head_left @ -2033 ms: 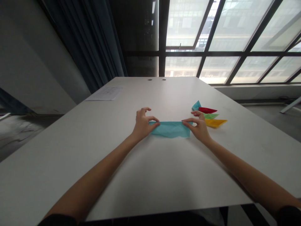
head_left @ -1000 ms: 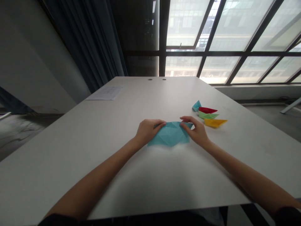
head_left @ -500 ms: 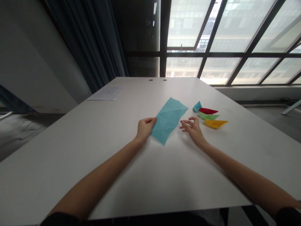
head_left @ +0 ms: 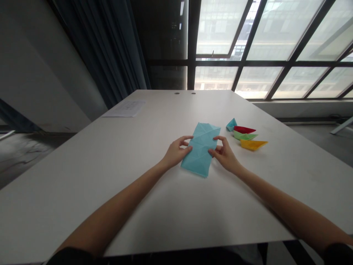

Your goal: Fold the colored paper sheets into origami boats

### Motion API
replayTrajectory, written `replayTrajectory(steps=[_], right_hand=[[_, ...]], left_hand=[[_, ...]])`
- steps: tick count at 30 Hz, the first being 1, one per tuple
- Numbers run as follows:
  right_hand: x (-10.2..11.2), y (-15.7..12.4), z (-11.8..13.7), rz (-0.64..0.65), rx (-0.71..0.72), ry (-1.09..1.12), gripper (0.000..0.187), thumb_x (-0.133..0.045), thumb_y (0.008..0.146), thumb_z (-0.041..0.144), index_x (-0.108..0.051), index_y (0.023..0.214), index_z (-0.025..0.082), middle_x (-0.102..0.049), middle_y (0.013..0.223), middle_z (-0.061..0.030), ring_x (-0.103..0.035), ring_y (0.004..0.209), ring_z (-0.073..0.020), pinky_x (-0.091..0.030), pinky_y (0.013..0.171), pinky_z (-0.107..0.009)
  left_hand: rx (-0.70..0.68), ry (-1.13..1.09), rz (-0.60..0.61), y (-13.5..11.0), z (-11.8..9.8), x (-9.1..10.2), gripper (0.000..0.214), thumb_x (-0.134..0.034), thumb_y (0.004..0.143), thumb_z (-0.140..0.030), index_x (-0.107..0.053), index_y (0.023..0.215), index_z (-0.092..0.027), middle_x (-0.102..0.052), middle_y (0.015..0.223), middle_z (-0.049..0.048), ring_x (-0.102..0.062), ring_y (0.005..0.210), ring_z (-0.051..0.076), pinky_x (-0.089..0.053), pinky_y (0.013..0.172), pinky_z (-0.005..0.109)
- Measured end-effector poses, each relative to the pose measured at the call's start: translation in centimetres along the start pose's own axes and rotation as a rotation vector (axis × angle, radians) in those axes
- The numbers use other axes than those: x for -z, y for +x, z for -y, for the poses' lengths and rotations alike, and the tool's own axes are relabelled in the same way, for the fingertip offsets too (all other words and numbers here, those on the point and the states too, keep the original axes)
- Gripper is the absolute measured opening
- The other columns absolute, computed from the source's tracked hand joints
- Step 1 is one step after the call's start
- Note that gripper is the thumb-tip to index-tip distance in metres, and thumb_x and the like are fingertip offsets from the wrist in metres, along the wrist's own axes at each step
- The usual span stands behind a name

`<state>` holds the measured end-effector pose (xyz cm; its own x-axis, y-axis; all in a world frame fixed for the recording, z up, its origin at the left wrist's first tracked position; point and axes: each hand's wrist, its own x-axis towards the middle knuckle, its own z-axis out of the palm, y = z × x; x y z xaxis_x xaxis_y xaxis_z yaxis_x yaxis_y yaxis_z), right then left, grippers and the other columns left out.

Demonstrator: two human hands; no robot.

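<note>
SHEET: blue paper point(head_left: 201, 149) turned lengthwise, now flat on surface point(head_left: 138, 165), frame centre | left hand point(head_left: 176, 151): pinching left edge | right hand point(head_left: 224, 154): returned, pinching right edge | both long edges held

One bench point(head_left: 110, 173) carries one long turquoise paper point(head_left: 201, 149), one white sheet point(head_left: 125, 109) and four small folded pieces: one turquoise piece point(head_left: 231, 124), one red piece point(head_left: 244, 129), one green piece point(head_left: 245, 136), one yellow piece point(head_left: 252, 144). Two hands are there: one left hand point(head_left: 175, 154), one right hand point(head_left: 224, 154).
</note>
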<state>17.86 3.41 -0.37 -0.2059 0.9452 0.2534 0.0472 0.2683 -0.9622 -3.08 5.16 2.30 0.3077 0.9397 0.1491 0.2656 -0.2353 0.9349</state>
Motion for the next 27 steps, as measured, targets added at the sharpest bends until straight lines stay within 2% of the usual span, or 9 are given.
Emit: replayTrajectory(steps=[4,7,10,14,18,22,27], right_hand=[[0.6,0.2,0.0,0.008,0.001,-0.064,0.044,-0.059,0.072,0.040,-0.029,0.101,0.026,-0.055,0.061,0.0075,-0.052,0.052,-0.0101,-0.045,0.051,-0.023],[0.9,0.4,-0.1,-0.119,0.030,-0.112,0.049,-0.064,0.066,0.041,-0.032,0.099,0.026,-0.056,0.072,0.0045,-0.054,0.053,-0.0105,-0.049,0.052,-0.027],[1.2,0.6,-0.1,-0.233,0.048,-0.180,0.047,-0.067,0.063,0.041,-0.037,0.097,0.026,-0.054,0.074,0.0041,-0.056,0.051,-0.0108,-0.051,0.054,-0.029],[1.3,0.5,0.1,-0.168,0.054,-0.209,0.041,-0.063,0.068,0.040,-0.040,0.099,0.025,-0.053,0.067,0.0053,-0.057,0.052,-0.0116,-0.051,0.056,-0.029],[1.3,0.3,0.6,-0.135,0.073,-0.248,0.040,-0.062,0.070,0.039,-0.040,0.101,0.025,-0.057,0.063,0.0043,-0.058,0.055,-0.0132,-0.050,0.055,-0.027],[1.3,0.0,1.7,-0.151,0.092,-0.469,0.027,-0.058,0.074,0.039,-0.050,0.095,0.023,-0.062,0.065,0.0002,-0.061,0.057,-0.0151,-0.050,0.057,-0.028],[1.2,-0.4,2.6,-0.119,0.208,-0.720,0.017,-0.051,0.079,0.034,-0.060,0.085,0.021,-0.061,0.062,-0.0009,-0.059,0.055,-0.0144,-0.049,0.057,-0.027]], left_hand=[[-0.081,0.093,0.044,0.3,0.3,0.4,0.034,-0.058,0.072,-0.031,-0.062,0.102,-0.017,-0.063,0.090,0.0071,-0.058,0.061,0.011,-0.048,0.056,0.023],[-0.093,0.131,0.028,0.3,0.3,0.4,0.033,-0.057,0.072,-0.031,-0.063,0.101,-0.016,-0.064,0.076,0.0052,-0.057,0.060,0.012,-0.048,0.057,0.023],[-0.125,0.157,-0.025,0.1,0.1,0.1,0.035,-0.057,0.072,-0.030,-0.061,0.105,-0.018,-0.064,0.081,0.0055,-0.057,0.061,0.011,-0.049,0.058,0.023],[-0.155,0.151,-0.035,-0.1,-0.3,-0.1,0.042,-0.057,0.072,-0.026,-0.055,0.114,-0.020,-0.060,0.091,0.0052,-0.056,0.060,0.008,-0.048,0.058,0.021],[-0.158,0.174,-0.032,0.0,-0.5,0.1,0.045,-0.057,0.071,-0.023,-0.054,0.115,-0.018,-0.059,0.089,0.0043,-0.054,0.058,0.007,-0.048,0.058,0.021],[-0.169,0.220,-0.068,0.0,-0.6,-0.1,0.041,-0.057,0.071,-0.023,-0.056,0.111,-0.017,-0.060,0.085,0.0039,-0.055,0.059,0.008,-0.049,0.059,0.022],[-0.184,0.259,-0.115,-0.2,-0.9,-0.4,0.037,-0.056,0.071,-0.021,-0.057,0.109,-0.018,-0.059,0.084,0.0038,-0.055,0.061,0.008,-0.048,0.059,0.020]])
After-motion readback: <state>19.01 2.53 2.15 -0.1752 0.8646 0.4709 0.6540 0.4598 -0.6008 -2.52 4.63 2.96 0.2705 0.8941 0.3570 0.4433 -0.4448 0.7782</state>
